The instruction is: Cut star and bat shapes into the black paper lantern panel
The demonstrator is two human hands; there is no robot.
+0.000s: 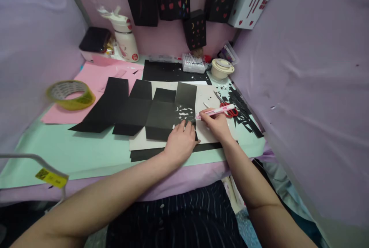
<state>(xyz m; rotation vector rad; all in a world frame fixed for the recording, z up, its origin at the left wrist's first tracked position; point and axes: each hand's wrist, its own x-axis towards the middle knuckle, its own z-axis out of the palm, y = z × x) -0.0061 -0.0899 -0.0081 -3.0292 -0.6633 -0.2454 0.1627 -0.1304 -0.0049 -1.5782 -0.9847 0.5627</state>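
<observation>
Your left hand lies open on the black card; your right hand, beside it, grips a pink pen-like tool. The card looks light, stiff, likely fragile around the cutouts beyond your left hand; solid margins suit holding.

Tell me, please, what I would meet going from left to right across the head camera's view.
Roll of yellowish tape, white drinking bottle, left hand, right hand, black paper scraps.
</observation>
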